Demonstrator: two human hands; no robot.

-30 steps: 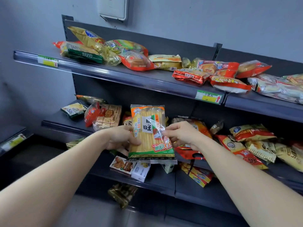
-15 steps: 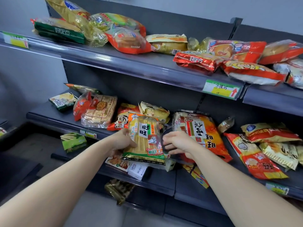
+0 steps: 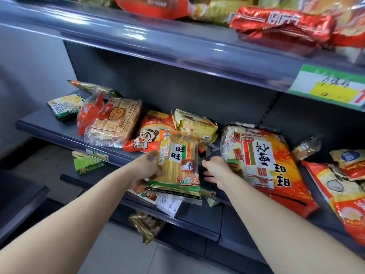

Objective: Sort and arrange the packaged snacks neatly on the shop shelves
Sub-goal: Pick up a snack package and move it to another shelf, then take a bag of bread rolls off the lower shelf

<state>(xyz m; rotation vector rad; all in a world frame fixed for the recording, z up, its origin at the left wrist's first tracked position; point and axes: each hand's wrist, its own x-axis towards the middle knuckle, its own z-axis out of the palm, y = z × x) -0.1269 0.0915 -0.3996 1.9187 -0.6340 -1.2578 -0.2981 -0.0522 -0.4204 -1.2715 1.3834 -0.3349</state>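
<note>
A clear, yellow-and-orange plastic pack of ridged rice crackers [image 3: 177, 165] is gripped along its left edge by the left hand [image 3: 147, 168], fingers curled behind it, at the front lip of the grey metal middle shelf [image 3: 49, 125]. The right hand [image 3: 216, 170] is held open, empty, just beside the pack. A slip is judged possible: the glossy film is slick and the one-sided grip lets the pack tilt forward off the lip. The large orange crinkled bag [image 3: 264, 161] beside it overhangs the edge and could be nudged.
</note>
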